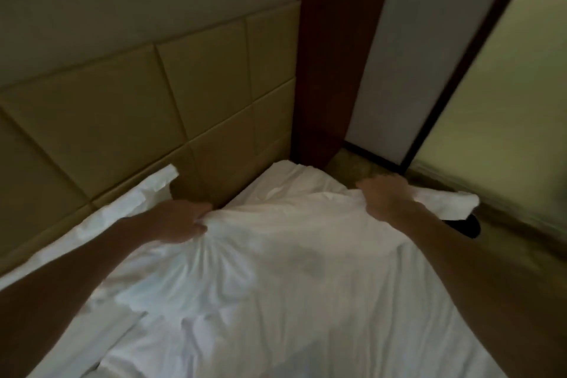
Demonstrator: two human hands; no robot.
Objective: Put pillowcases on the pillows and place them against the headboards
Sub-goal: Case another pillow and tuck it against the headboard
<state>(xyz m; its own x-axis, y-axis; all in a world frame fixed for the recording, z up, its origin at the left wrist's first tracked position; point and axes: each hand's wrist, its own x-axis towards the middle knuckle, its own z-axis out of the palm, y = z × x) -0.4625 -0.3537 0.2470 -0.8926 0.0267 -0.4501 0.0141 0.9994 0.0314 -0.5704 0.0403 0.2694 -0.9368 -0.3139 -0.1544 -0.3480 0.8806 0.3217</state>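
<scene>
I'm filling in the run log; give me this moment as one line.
left hand: gripping pillow | right hand: gripping pillow | pillow: white, held near headboard | stage: placing, not yet against it

Plain white pillowcase (276, 255), tan square-panelled headboard (122, 120), dark reddish-brown post (334, 55), perhaps wood

Both hands grip a white pillowcase (276, 255) at its far corners: the left hand (181, 221) bunches fabric near the padded headboard (122, 107), the right hand (383, 196) clutches the right corner.
</scene>
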